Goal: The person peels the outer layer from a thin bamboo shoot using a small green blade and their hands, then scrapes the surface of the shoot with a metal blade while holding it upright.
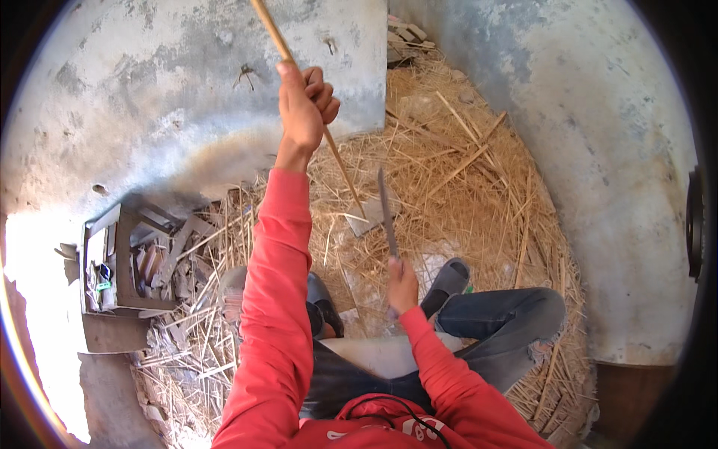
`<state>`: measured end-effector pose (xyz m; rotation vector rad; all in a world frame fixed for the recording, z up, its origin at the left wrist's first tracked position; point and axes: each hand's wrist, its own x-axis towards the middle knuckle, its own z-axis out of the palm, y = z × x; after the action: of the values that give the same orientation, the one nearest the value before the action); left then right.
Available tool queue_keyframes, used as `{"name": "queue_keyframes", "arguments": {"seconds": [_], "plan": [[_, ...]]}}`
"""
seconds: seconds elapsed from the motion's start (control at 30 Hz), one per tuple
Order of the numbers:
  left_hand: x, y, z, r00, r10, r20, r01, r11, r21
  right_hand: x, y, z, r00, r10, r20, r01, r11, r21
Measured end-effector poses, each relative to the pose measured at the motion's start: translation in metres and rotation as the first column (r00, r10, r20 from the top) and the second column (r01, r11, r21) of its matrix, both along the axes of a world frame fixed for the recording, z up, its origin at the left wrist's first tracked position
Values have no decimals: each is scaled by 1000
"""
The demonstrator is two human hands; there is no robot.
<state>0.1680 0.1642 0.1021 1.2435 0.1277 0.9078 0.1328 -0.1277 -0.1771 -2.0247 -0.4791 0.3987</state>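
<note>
My left hand (304,108) is raised in front of me, its fingers wrapped round a long, thin wooden stick (344,168) that looks like bamboo. The stick slants from the top edge down to the right. Its lower end comes down at a small pale slab (365,220) on the floor; whether they touch I cannot tell. Lower and to the right, my right hand (403,286) grips the handle of a long, dark-bladed knife (387,213). The blade points away from me, tip up, to the right of the stick and apart from it.
Straw-coloured shavings and split strips (479,194) cover the floor between two grey walls (172,67). At the left stands a wooden frame (138,303) with scrap wood inside. My dark slippers (446,284) rest on the floor on either side of the knife hand.
</note>
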Motion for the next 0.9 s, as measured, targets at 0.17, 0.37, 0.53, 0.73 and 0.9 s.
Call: {"name": "queue_keyframes", "arguments": {"seconds": [0.17, 0.37, 0.53, 0.73, 0.9], "plan": [[7, 3, -2, 996, -85, -21, 85, 996, 5, 23, 29, 121, 959, -10, -284, 168, 824, 541], [19, -11, 3, 992, -124, -17, 124, 992, -17, -21, -4, -58, 997, -48, -65, 58, 986, 158], [-1, 6, -3, 993, -116, 1, 115, 992, -42, 9, 11, 7, 960, -15, -280, 82, 970, 229], [-7, 15, -4, 966, -256, 32, 258, 956, -142, 21, 39, 137, 921, -65, -384, 340, 615, 711], [-6, 14, -2, 959, -280, 51, 284, 949, -134, -18, -11, -85, 999, 36, -11, -34, 992, 121]]}}
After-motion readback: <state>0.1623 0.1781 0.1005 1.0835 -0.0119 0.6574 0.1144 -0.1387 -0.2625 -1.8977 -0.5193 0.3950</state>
